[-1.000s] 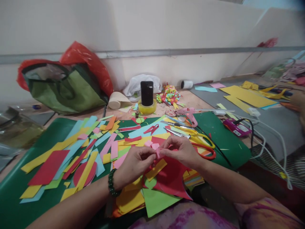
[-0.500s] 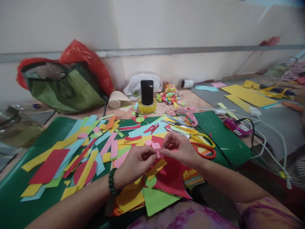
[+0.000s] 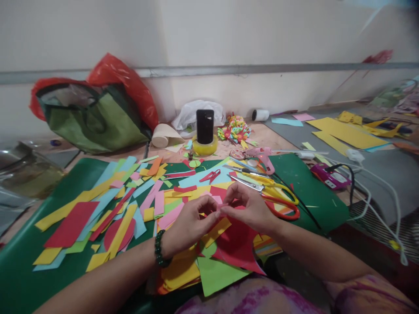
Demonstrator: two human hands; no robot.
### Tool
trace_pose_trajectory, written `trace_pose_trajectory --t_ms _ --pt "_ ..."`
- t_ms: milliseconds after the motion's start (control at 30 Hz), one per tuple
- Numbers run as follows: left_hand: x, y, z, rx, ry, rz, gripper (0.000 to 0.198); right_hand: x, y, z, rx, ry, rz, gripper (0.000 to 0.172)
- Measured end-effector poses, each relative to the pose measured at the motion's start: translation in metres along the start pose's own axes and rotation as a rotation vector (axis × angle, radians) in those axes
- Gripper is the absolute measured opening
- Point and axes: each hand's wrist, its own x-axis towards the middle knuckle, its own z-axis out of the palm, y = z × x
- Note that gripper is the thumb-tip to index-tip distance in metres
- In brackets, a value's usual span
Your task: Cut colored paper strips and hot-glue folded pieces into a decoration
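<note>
Between my fingertips is a small pink felt piece (image 3: 221,206), mostly covered by my fingers. My left hand (image 3: 193,218), with a dark green bead bracelet (image 3: 159,248) on its wrist, pinches the piece from the left. My right hand (image 3: 250,208) pinches it from the right, thumb and index finger closed. Just below lies a large red felt sheet (image 3: 237,244), with a yellow strip (image 3: 216,231) and a light green sheet (image 3: 221,275) near it. Beside my right hand are red-handled scissors (image 3: 283,209) and yellow-handled scissors (image 3: 281,189).
Felt strips and a red rectangle (image 3: 72,222) cover the left of the green mat (image 3: 22,261). A pink glue gun (image 3: 263,159) lies behind the scissors. A phone (image 3: 204,126) stands in a yellow tape roll (image 3: 205,146). White cords (image 3: 389,187) run along the right; a green bag (image 3: 94,120) sits back left.
The fingers of both hands have drawn closer around the pink piece, so less of it shows. The whole view has shifted slightly.
</note>
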Motion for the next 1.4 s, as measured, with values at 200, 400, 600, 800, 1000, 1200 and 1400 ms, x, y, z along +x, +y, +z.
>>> trace_pose_trajectory --t_ms 200,400,600,800,1000,1200,1400 --pt "0.0 0.0 0.0 0.12 0.023 0.043 0.021 0.0 0.001 0.001 -0.06 -0.027 -0.091 0.019" --pt "-0.003 0.0 0.002 0.247 0.027 0.08 0.012 -0.005 -0.001 0.0 -0.137 -0.088 -0.158 0.016" --pt "-0.004 0.006 -0.007 0.318 0.011 0.105 0.012 -0.01 -0.017 -0.008 -0.321 -0.123 -0.205 0.02" --pt "0.0 0.033 -0.076 0.738 0.188 -0.021 0.027 0.011 -0.029 -0.032 -0.373 0.004 -0.231 0.024" --pt "-0.002 0.037 -0.102 1.174 -0.053 -0.299 0.019 0.044 -0.014 -0.022 -0.406 -0.186 -0.103 0.029" --pt "-0.001 0.018 -0.082 1.225 -0.259 -0.292 0.02 0.071 -0.003 -0.001 -0.413 -0.212 -0.027 0.029" --pt "0.0 0.013 -0.073 1.211 -0.288 -0.267 0.005 0.096 0.004 0.009 -0.598 -0.219 -0.033 0.028"
